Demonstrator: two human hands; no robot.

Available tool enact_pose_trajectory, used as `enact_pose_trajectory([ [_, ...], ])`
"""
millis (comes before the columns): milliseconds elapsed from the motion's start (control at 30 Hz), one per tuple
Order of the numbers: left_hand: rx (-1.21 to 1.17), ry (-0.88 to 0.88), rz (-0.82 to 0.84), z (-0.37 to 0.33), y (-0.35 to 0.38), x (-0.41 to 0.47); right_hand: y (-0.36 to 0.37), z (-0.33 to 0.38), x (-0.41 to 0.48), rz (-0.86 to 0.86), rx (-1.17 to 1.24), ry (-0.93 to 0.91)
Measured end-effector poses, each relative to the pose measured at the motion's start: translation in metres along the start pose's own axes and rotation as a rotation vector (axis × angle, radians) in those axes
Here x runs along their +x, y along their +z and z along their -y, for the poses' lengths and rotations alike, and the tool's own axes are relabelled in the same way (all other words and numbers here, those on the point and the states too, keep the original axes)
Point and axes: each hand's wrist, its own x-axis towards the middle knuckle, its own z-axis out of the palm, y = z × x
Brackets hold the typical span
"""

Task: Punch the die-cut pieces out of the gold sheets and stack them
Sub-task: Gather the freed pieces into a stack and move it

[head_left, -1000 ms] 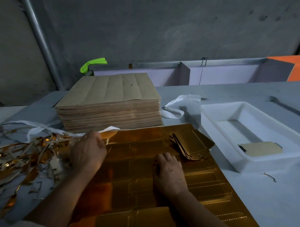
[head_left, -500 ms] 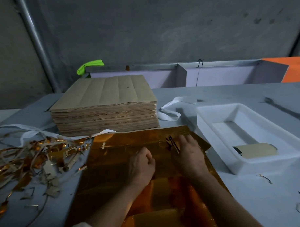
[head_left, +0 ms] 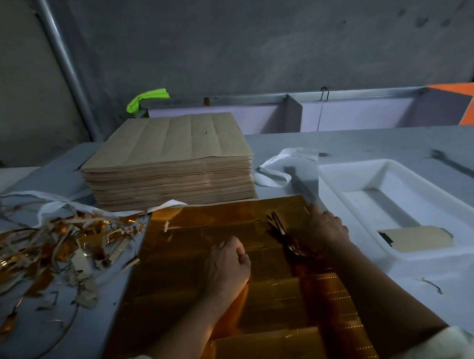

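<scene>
Grey table [head_left: 363, 145] under a concrete wall carries a gold sheet [head_left: 194, 234]. Left hand [head_left: 228, 263] is a tight fist with nothing in it, knuckles pressed on the sheet's middle. Right hand [head_left: 323, 227], just beyond and right of the fist, grips a fan of punched pieces [head_left: 279, 227]. Right of it sits a white tray [head_left: 351, 167]; left of the fist, scraps [head_left: 58, 244]; beyond, a brown stack [head_left: 171, 165].

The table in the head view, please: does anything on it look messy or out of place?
Yes: a tangled heap of scrap strips sprawls over the table at left, and the lone piece in the white tray lies slightly askew.
</scene>
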Motion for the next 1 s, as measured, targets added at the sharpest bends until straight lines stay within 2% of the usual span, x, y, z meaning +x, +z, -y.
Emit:
enact_pose_trajectory([
  [300,0.019,-0.006,0.022,0.001,0.004,0.001,0.001,0.011,0.002,0.029,-0.028,-0.047],
  [500,0.022,-0.001,0.030,0.000,0.004,0.002,0.005,0.009,0.010,0.125,-0.043,-0.077],
  [667,0.025,0.010,0.026,0.001,0.004,0.001,0.009,0.011,0.009,0.102,-0.041,-0.050],
  [867,0.021,0.003,0.020,0.000,0.004,0.002,0.008,0.012,0.009,0.059,0.152,0.019],
  [1000,0.022,-0.001,0.014,0.001,0.005,0.002,0.011,0.009,0.013,0.096,0.444,0.074],
])
